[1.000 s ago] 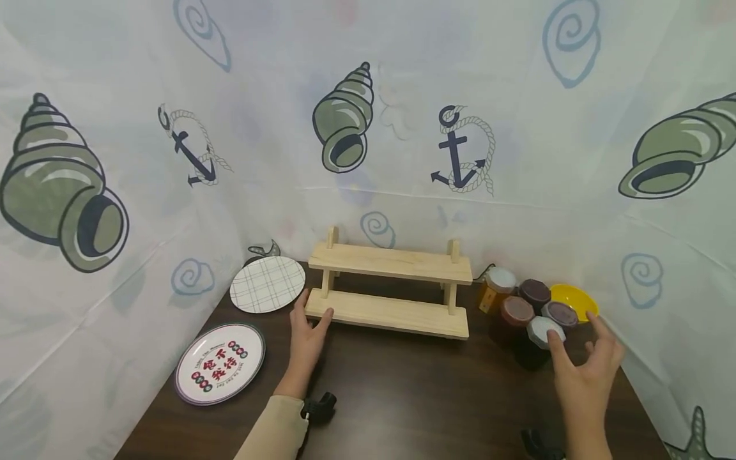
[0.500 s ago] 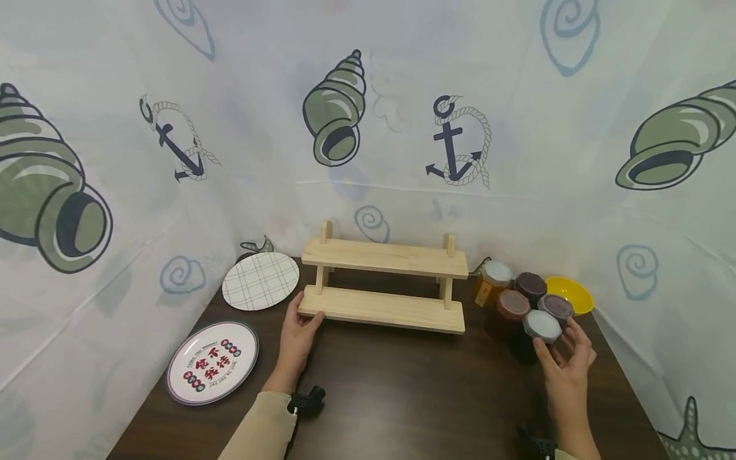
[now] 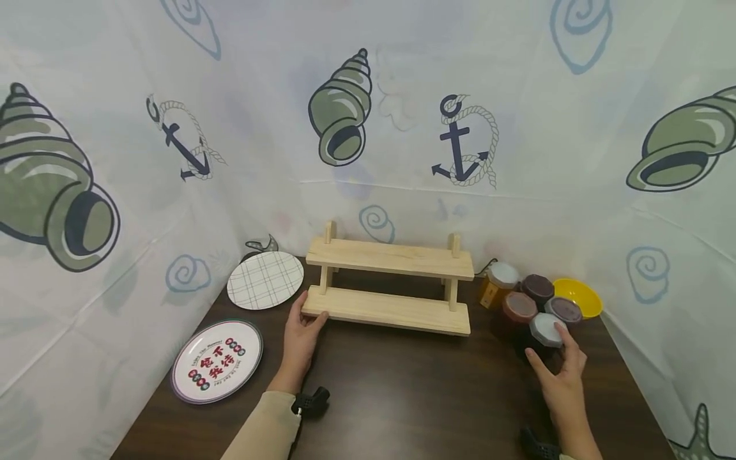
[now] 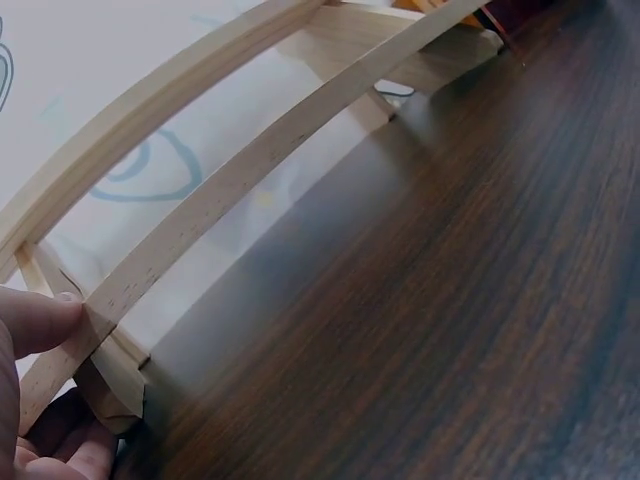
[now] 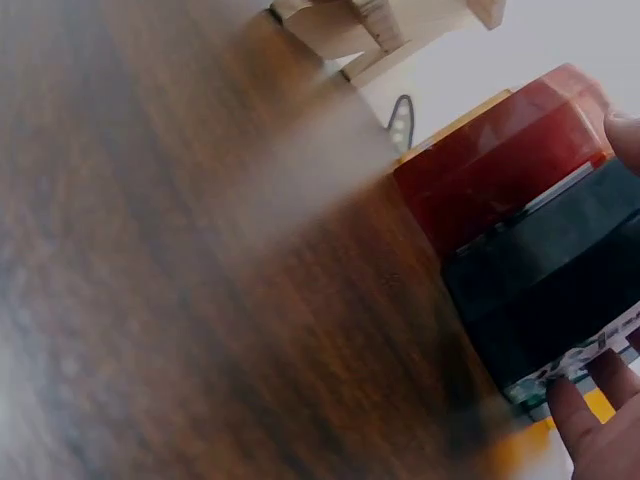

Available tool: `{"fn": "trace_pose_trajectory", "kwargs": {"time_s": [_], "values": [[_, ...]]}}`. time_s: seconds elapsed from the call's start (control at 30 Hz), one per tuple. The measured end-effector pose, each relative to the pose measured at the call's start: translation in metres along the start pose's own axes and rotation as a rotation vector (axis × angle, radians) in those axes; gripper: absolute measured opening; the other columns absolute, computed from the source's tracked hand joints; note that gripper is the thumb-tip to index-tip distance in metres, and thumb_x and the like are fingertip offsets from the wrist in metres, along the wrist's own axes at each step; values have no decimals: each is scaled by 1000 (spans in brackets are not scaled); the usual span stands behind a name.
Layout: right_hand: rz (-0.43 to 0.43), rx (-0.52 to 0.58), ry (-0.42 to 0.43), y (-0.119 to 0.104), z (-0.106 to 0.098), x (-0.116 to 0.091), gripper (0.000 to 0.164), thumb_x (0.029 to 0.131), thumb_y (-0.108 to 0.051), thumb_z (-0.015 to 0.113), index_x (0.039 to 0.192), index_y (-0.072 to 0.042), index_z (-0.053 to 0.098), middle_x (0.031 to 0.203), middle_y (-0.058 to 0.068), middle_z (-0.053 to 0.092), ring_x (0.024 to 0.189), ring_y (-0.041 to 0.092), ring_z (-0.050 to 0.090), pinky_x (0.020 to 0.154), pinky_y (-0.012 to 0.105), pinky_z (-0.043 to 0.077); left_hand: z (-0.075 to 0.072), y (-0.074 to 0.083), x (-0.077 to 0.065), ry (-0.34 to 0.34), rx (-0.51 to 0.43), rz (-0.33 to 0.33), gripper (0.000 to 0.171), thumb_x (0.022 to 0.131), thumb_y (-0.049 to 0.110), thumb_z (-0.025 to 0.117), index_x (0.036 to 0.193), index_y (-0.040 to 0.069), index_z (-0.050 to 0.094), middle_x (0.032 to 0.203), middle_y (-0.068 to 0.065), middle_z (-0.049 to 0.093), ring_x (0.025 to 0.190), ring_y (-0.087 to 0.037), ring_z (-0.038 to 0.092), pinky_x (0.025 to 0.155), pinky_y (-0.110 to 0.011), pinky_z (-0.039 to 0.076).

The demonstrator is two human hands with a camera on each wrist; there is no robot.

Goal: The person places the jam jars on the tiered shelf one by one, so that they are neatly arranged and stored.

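Note:
A light two-tier wooden shelf (image 3: 385,310) stands against the back wall. My left hand (image 3: 301,342) grips the left end of its lower board; in the left wrist view the thumb (image 4: 45,320) lies on the board and curled fingers (image 4: 80,455) are beneath. Over at the right, my right hand (image 3: 562,383) holds a dark jar (image 5: 550,270) with an octagonal whitish lid (image 3: 546,330). Its index finger is at the lid and its thumb at the near left side. In the right wrist view several fingertips meet the jar's labelled side.
Behind the dark jar cluster a red jar (image 3: 519,308), an amber jar (image 3: 498,286) and two purple-lidded jars (image 3: 537,289). A yellow bowl (image 3: 583,297) sits behind them. To the left lie a checked plate (image 3: 266,281) and a plate with red characters (image 3: 217,361). Patterned cloth walls (image 3: 402,211) edge the table.
My right hand has come left and down onto the dark jar, its fingers shifting around the lid. My left thumb has lowered onto the shelf board. The view has shifted slightly.

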State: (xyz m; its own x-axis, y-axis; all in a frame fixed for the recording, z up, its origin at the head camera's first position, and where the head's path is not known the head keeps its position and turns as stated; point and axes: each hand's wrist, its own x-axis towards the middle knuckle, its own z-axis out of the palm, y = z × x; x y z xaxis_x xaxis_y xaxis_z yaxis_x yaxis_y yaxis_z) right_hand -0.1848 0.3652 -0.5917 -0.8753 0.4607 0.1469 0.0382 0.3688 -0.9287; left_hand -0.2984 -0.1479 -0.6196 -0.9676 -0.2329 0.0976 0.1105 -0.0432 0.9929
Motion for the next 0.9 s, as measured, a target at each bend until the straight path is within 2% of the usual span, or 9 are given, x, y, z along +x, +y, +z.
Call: {"fn": "trace_pose_trajectory", "kwargs": {"time_s": [0.2, 0.3, 0.4, 0.5, 0.67, 0.9], "values": [[-36, -39, 34, -2, 3, 0, 90, 99, -16, 83, 170, -39, 32, 153, 0, 27, 148, 28, 41, 103, -1, 32, 0, 0, 0, -2, -13, 5, 84, 101, 2, 77, 171, 8, 31, 173, -21, 38, 153, -34, 47, 99, -7, 47], [-41, -53, 48, -2, 2, 1, 89, 99, -15, 83, 170, -38, 33, 153, 1, 28, 147, 26, 42, 104, -1, 33, 0, 1, 0, -17, -18, 7, 85, 101, 3, 76, 172, 9, 30, 174, -22, 36, 154, -35, 46, 100, -7, 47], [-35, -77, 63, -1, 3, 0, 89, 98, -16, 85, 169, -36, 35, 153, 5, 29, 146, 29, 44, 103, 0, 33, 0, 1, -1, -16, -18, 2, 86, 101, 2, 76, 172, 7, 29, 175, -23, 34, 155, -38, 45, 99, -8, 47], [-29, -93, 78, -1, 4, -1, 92, 95, -16, 87, 169, -31, 35, 154, 10, 30, 143, 34, 44, 103, 6, 36, 0, 0, -2, -2, -27, -4, 86, 100, 1, 77, 172, 7, 30, 175, -22, 35, 155, -39, 45, 99, -8, 47], [-43, -80, 106, -2, 8, -3, 91, 93, -12, 88, 166, -22, 35, 156, 14, 31, 142, 34, 42, 109, 17, 36, -1, 0, -2, 15, -13, -10, 85, 100, 4, 78, 172, 11, 32, 174, -19, 38, 154, -36, 48, 96, -6, 48], [-136, -87, 179, -1, 11, -3, 85, 88, 0, 88, 158, -6, 41, 156, 20, 39, 141, 35, 43, 110, 9, 30, -1, 2, -2, 20, 13, -11, 80, 104, 10, 75, 172, 11, 33, 175, -21, 35, 160, -39, 40, 98, -5, 46]]}}
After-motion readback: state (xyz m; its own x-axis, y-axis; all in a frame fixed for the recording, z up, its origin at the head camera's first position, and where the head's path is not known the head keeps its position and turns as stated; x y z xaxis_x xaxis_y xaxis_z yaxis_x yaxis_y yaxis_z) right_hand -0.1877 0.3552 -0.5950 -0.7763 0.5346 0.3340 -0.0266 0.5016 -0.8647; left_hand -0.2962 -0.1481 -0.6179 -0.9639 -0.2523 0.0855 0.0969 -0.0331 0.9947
